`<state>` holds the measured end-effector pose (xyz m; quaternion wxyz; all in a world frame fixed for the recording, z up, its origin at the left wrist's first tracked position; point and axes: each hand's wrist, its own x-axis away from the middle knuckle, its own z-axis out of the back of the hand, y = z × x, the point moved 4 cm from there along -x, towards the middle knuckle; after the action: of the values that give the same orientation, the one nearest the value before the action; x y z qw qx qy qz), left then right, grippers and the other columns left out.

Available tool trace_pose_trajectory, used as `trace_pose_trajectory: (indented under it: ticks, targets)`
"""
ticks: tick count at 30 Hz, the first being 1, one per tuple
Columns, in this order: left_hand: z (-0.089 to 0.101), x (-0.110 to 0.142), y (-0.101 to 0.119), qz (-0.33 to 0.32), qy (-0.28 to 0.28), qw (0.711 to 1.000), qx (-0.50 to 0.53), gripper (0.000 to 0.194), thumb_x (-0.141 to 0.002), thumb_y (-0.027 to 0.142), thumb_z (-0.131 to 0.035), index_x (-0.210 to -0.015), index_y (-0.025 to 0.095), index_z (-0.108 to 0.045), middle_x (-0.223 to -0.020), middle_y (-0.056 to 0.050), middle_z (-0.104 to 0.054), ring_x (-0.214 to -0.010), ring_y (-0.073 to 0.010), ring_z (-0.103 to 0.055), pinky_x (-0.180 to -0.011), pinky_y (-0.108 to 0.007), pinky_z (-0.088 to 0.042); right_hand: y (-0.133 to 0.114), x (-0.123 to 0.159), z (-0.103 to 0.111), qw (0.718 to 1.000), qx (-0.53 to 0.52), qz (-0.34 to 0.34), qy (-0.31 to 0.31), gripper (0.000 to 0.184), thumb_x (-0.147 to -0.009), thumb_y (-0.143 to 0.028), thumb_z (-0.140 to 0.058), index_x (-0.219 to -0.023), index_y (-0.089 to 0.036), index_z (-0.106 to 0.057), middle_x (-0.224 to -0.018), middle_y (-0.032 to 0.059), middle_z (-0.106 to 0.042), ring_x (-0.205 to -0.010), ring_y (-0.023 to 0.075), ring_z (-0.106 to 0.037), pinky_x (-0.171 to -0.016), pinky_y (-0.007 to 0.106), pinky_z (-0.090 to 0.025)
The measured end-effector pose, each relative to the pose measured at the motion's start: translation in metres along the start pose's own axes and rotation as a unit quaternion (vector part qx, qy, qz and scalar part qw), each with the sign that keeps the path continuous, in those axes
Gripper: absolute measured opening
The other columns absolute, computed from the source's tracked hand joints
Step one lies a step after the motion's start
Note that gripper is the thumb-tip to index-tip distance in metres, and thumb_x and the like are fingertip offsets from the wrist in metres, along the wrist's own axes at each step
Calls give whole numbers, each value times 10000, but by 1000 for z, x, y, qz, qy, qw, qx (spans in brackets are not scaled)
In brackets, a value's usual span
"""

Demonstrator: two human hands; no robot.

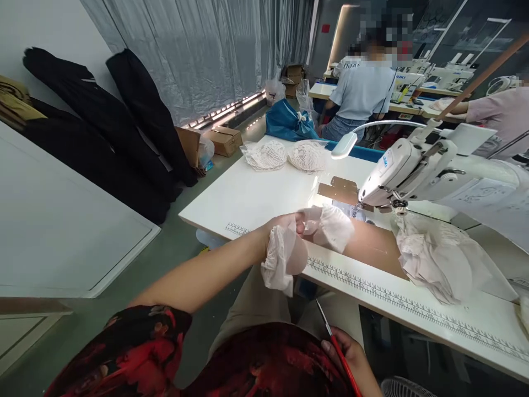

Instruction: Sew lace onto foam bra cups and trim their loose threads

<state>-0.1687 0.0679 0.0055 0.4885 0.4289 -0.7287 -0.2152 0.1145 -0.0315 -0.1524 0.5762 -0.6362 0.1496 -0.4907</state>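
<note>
My left hand (294,221) is closed on a white lace fabric piece (278,259) at the table's front edge. Part of it hangs below the edge with a beige, cup-like section, and more pale cloth (335,227) lies on the tabletop beside my fingers. Low over my lap, my right hand (351,353) grips a red-handled pointed tool (339,348). Its slim metal tip points up and forward; I cannot make out its exact kind. The sewing machine (382,171) stands to the right, its needle area lit, behind the pale cloth.
Two white lace cups (266,155) lie at the table's back. A heap of lace cloth (438,256) sits right of the machine head. A printed ruler (372,288) runs along the front edge. Behind are a blue bag (289,120) and a seated person (361,82).
</note>
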Motion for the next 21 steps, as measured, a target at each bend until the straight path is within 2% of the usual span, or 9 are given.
trace_pose_trajectory:
  ticks: [2, 4, 6, 8, 10, 12, 15, 18, 21]
  targets:
    - [-8, 2, 0, 58, -27, 998, 8, 506, -1007, 448, -362, -641, 134, -511, -482, 49, -385, -358, -66, -334, -346, -193, -308, -4, 0, 3, 1000, 11, -5, -15, 504, -644, -584, -759, -897, -149, -733, -647, 13, -621, -631, 186, -546, -594, 270, -441]
    - [-13, 6, 2, 85, -63, 994, 33, 552, -1006, 467, -306, -594, 147, -486, -427, 59, -305, -315, -67, -275, -317, -195, -255, -7, 1, 5, 1000, 17, -7, -14, 495, -646, -565, -766, -913, -149, -736, -656, 14, -625, -638, 189, -547, -604, 274, -447]
    - [-16, 11, 5, 81, -106, 988, 79, 441, -972, 446, -430, -703, 125, -567, -459, 55, -371, -350, -72, -366, -353, -189, -326, -6, 1, 5, 1000, 20, -8, -12, 491, -650, -556, -769, -919, -147, -739, -657, 13, -628, -635, 189, -549, -613, 276, -451]
    - [-18, 17, 4, 57, -142, 981, 118, 256, -871, 363, -636, -862, 109, -613, -541, 47, -471, -457, -83, -500, -445, -189, -432, -2, 1, 5, 1000, 14, -6, -12, 496, -662, -558, -762, -936, -145, -739, -671, 16, -639, -638, 189, -557, -621, 278, -456]
    - [-18, 24, 0, 25, -146, 983, 109, 331, -749, 272, -777, -981, 103, -612, -649, 29, -559, -600, -108, -603, -556, -204, -503, 2, 1, 5, 1000, 8, -1, -12, 506, -681, -562, -751, -965, -144, -735, -686, 19, -649, -647, 191, -568, -627, 280, -462]
    - [-17, 31, -8, 2, -128, 990, 57, 457, -680, 248, -837, -1043, 103, -602, -730, -1, -621, -685, -137, -650, -621, -229, -529, 4, 1, 6, 1000, 14, 6, -12, 518, -697, -567, -738, -988, -139, -731, -679, 21, -650, -642, 192, -574, -619, 284, -469]
    - [-16, 42, -20, -26, -99, 994, -47, 432, -686, 309, -841, -995, 98, -625, -699, -20, -655, -635, -140, -654, -615, -231, -507, -3, 5, 11, 999, 36, 31, -12, 504, -734, -561, -709, -1008, -138, -731, -675, 29, -655, -640, 202, -594, -600, 289, -488]
    - [-18, 51, -27, -53, -95, 984, -142, 343, -759, 415, -771, -790, 90, -664, -613, -29, -656, -578, -118, -625, -616, -213, -482, -28, 16, 17, 989, 78, 124, -1, 430, -763, -499, -703, -1028, -163, -735, -675, 27, -667, -613, 199, -615, -576, 283, -506]
    - [-19, 60, -40, -17, -101, 977, -185, 420, -799, 512, -698, -704, 105, -653, -582, -43, -667, -561, -126, -618, -589, -215, -474, -70, 36, 26, 949, 144, 277, 43, 359, -774, -411, -721, -1077, -218, -716, -672, 1, -661, -540, 161, -598, -536, 254, -497]
